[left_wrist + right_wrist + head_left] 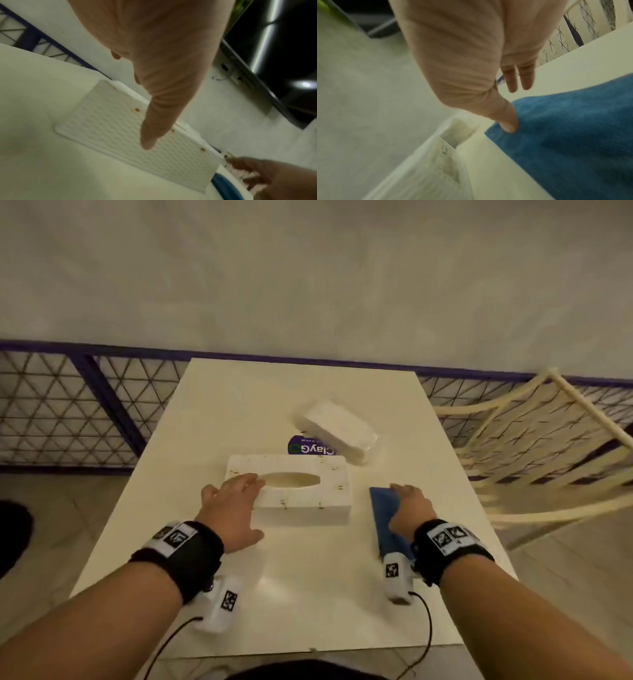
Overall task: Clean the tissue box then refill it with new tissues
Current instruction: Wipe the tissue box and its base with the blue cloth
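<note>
White table [212,412]: the box [308,494] sits at centre, orange specks uncleaned, slot empty. Left hand [233,505] rests flat-fingered on its 9 o'clock end. Right hand [409,505] lies spread on the cloth [385,515] at 3 o'clock. Tissues [337,431] wait wrapped at 1 o'clock. Nothing looks done.

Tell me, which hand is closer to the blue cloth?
The right hand. It rests on the blue cloth, thumb touching it. The left hand is away on the other side, resting on the tissue box.
</note>
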